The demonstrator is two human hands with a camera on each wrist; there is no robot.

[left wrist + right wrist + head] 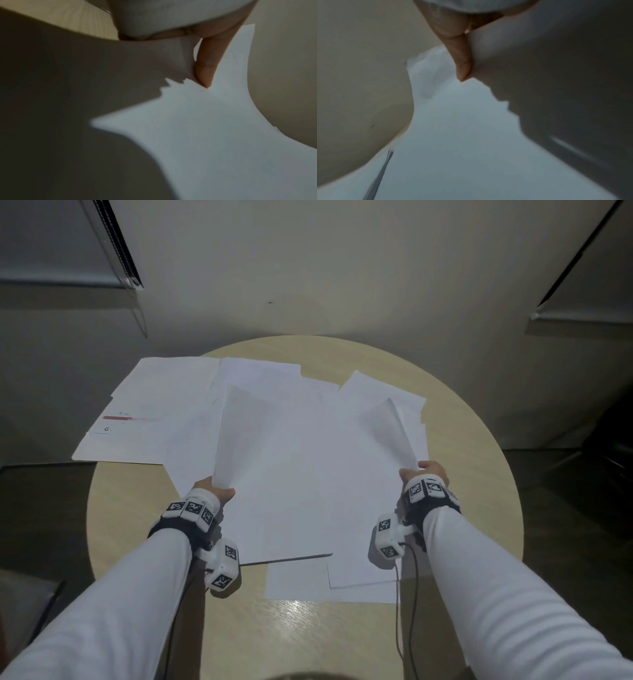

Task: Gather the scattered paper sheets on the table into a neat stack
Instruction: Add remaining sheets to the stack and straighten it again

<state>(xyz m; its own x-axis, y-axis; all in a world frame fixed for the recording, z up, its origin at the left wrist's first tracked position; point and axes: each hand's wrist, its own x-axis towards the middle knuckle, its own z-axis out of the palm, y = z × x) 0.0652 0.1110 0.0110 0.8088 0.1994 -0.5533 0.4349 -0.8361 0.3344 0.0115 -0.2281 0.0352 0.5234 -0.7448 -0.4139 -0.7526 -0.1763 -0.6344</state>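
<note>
The white paper sheets (291, 460) lie overlapped and fanned on the round table (137, 529), with side edges curled up where the left hand (214, 491) and right hand (423, 474) each pinch them, so a loose grip could let thin sheets slip or crease.

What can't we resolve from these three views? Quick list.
- Sheet count: paper sheets overlap in the head view, hiding the lower ones.
- Left hand: fingers hidden in the head view by the lifted sheet; left wrist view shows only the thumb.
- Right hand: the wrist rig covers it; right wrist view is blurred.
- Print on the sheet with the red bar: too small to read.
</note>
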